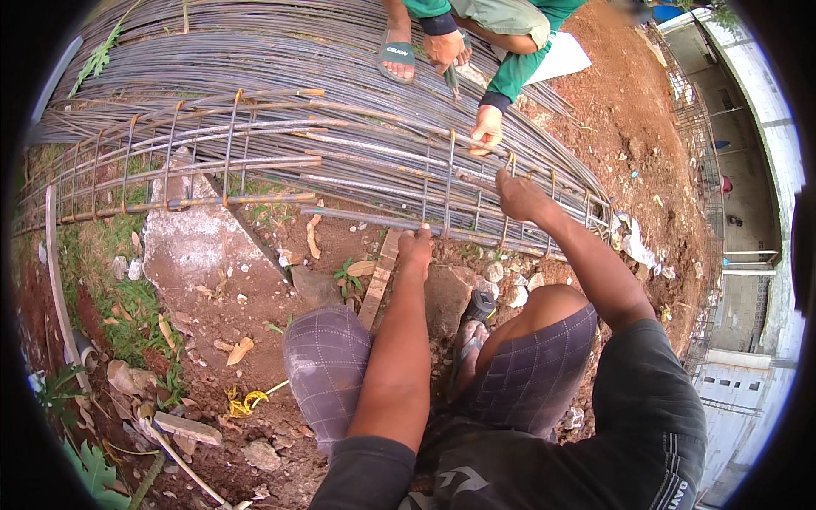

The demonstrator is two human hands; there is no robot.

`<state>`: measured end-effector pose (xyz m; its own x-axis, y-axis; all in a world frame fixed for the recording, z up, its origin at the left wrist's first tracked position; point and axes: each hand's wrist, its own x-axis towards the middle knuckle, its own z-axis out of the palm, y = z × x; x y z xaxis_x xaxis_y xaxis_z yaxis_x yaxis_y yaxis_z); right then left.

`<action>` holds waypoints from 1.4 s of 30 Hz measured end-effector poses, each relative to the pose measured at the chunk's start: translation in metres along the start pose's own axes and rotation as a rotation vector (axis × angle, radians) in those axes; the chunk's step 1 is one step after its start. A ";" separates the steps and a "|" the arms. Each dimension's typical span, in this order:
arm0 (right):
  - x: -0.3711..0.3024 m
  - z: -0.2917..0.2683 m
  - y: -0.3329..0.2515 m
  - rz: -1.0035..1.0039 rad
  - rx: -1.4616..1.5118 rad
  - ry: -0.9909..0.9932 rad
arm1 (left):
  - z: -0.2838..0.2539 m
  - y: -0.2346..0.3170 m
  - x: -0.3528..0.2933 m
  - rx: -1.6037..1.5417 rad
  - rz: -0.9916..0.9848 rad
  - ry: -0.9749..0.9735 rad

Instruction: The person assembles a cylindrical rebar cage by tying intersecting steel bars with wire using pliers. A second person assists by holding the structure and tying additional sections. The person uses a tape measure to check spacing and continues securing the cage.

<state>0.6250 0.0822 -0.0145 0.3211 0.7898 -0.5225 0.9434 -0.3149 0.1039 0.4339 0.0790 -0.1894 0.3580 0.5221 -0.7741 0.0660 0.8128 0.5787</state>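
Observation:
A long cage of ribbed steel bars and square stirrups [227, 153] lies across in front of me. My left hand [415, 251] is closed on the near lower bar [365, 218], its thumb on top. My right hand [520, 195] is curled shut around a stirrup [507, 229] further right; its inner fingers are partly hidden. Across the cage, a person in green sleeves reaches in. One of that person's hands [487, 129] pinches at the top bar near the same stirrup, and the other hand [444, 51] holds pincers [452, 76].
Many loose steel bars [255, 42] lie beneath and beyond the cage. A broken concrete slab [195, 229] props up its left part. A wooden strip [380, 276] lies by my left hand. Yellow string [246, 401], stones and leaves litter the soil. At far right stands a building [748, 212].

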 end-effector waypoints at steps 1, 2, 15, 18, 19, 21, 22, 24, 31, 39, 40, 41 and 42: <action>0.004 -0.005 0.010 -0.017 0.006 -0.023 | 0.001 0.001 0.001 0.009 -0.002 -0.005; 0.006 -0.024 0.003 -0.051 0.010 -0.045 | -0.004 0.001 0.007 0.011 0.000 0.007; 0.017 -0.051 -0.049 -0.031 -0.694 -0.046 | 0.003 -0.019 0.038 0.097 0.005 0.012; 0.020 -0.043 -0.054 -0.007 -0.801 -0.053 | 0.013 -0.017 0.037 0.077 0.039 0.006; 0.022 -0.041 -0.050 0.013 -0.820 -0.071 | 0.019 -0.017 0.035 0.067 0.048 0.002; 0.023 -0.047 -0.072 0.016 -0.859 -0.082 | 0.013 -0.026 0.051 0.007 0.098 0.039; 0.027 -0.048 -0.081 0.006 -0.892 -0.049 | 0.007 -0.031 0.060 -0.023 0.126 0.060; 0.026 -0.048 -0.079 0.021 -0.937 -0.087 | 0.008 -0.033 0.056 0.054 0.067 0.019; 0.021 -0.043 -0.085 0.027 -1.056 -0.100 | 0.012 -0.023 0.031 0.090 -0.079 0.118; 0.038 -0.040 -0.099 0.006 -1.024 -0.120 | 0.013 -0.019 0.033 0.103 0.032 0.038; 0.038 -0.037 -0.094 0.005 -0.880 0.057 | 0.016 -0.017 0.030 0.109 0.023 0.033; 0.042 -0.036 -0.090 0.008 -0.876 0.065 | 0.018 -0.019 0.032 0.097 0.048 0.028; 0.048 -0.035 -0.081 0.011 -0.871 0.071 | 0.020 -0.021 0.034 0.085 0.073 0.022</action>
<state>0.5668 0.1641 -0.0186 0.3080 0.8291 -0.4666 0.6585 0.1682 0.7336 0.4637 0.0743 -0.2229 0.3446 0.5853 -0.7339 0.1196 0.7480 0.6528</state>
